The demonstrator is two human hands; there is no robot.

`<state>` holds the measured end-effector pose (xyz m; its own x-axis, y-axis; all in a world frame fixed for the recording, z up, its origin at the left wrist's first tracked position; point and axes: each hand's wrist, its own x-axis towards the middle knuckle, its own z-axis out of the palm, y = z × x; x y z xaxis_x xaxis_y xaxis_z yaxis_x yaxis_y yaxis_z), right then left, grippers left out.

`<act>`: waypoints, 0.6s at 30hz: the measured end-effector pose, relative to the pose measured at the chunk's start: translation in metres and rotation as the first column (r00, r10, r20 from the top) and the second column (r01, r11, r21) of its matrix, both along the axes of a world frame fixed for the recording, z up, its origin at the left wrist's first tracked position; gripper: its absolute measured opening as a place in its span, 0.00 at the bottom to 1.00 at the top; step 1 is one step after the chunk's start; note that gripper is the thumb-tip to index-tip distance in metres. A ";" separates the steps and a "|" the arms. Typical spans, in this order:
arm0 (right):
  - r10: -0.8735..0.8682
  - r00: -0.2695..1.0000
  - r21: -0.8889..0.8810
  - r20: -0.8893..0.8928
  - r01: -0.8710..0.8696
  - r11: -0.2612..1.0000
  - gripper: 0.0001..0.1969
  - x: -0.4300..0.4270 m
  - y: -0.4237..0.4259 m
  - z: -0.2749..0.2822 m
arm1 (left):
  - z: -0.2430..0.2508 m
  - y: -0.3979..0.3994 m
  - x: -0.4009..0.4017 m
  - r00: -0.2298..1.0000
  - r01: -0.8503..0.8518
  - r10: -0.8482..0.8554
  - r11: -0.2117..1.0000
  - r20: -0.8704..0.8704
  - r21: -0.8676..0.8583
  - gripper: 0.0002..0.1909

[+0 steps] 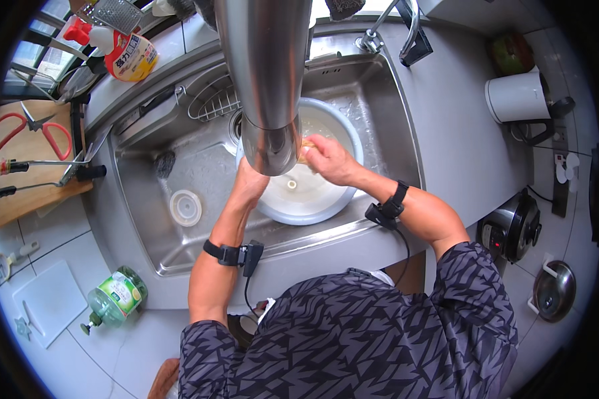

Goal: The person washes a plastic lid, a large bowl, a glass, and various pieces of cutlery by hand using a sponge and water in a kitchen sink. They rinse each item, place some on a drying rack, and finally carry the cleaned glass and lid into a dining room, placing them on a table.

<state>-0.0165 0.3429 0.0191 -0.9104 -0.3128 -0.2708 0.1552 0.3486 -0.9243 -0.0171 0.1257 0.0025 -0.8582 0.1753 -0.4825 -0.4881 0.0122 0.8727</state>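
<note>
A light-blue basin (309, 219) with cloudy water stands in the steel sink (209, 239). Over the basin, my right hand (329, 158) has its fingers closed on a small yellowish-brown thing (307, 145), whose kind I cannot make out. My left hand (253, 180) is at the basin's left side, its fingers hidden behind the large metal cylinder (269, 75) that crosses the view. A small pale round piece (292, 184) lies in the basin between my hands. Left of my left wrist, a round translucent lid or strainer (185, 208) rests on the sink's floor.
A dark scouring pad (165, 164) and a wire rack (217, 102) are in the sink's left part. Red-handled scissors (32, 129) lie on a wooden board (30, 199). A green soap bottle (117, 297) is at lower left; a white kettle (516, 97) and a pressure cooker (509, 227) stand right.
</note>
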 end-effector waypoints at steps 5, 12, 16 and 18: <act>-0.066 0.732 -0.267 0.678 0.329 0.905 0.15 -0.015 0.044 -0.008 | 0.016 -0.007 -0.002 0.996 0.043 -0.044 0.999 -0.079 -0.010 0.17; 0.451 0.597 -0.565 0.664 0.005 0.825 0.20 -0.017 0.005 0.019 | 0.018 0.000 0.003 0.925 0.154 -0.127 0.987 -0.359 0.049 0.14; 0.465 0.641 -0.551 0.611 -0.078 0.831 0.18 -0.013 0.008 0.017 | 0.048 -0.004 -0.002 0.907 0.255 -0.256 0.966 -0.334 -0.046 0.13; 0.416 0.719 -0.488 0.556 -0.123 0.864 0.18 -0.013 0.004 0.025 | 0.058 -0.003 -0.002 0.905 0.243 -0.256 0.967 -0.340 -0.081 0.13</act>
<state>-0.0299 0.3466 0.0443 -0.4313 -0.7256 -0.5362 0.7009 0.1048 -0.7056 -0.0189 0.1232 0.0606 -0.9024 0.3940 -0.1746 -0.1340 0.1286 0.9826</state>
